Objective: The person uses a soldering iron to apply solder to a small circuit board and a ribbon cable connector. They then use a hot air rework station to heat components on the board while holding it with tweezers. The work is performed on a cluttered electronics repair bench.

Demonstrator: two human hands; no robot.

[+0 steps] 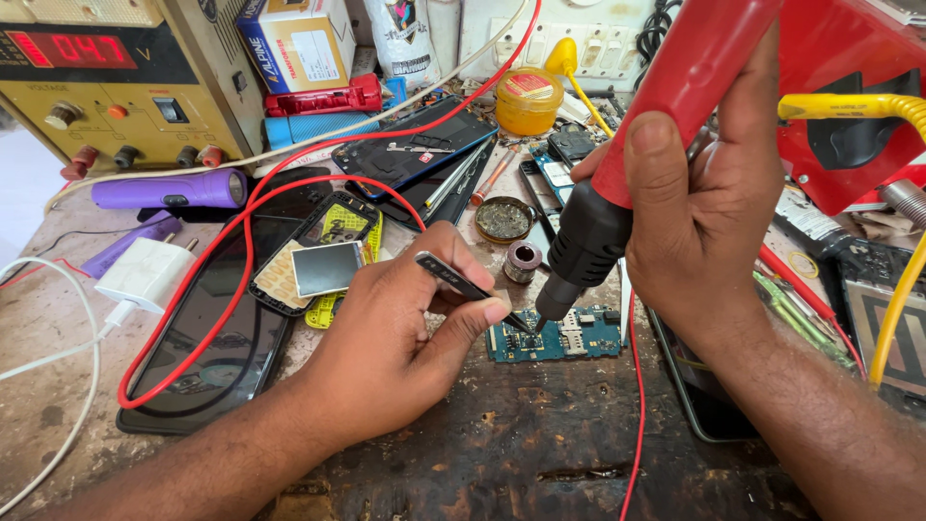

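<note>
Over the circuit board (555, 338), hands pinch tweezers (470, 287) left, grip hot-air wand (637, 164) right.

red-digit rectangular display (72, 48) on yellow metal power supply top left, blue-and-white cardboard box (297, 41) beside it, small grey bare screen module (327, 268) mid-bench, white printed pouch (403, 39), probably plastic, at the back
</note>
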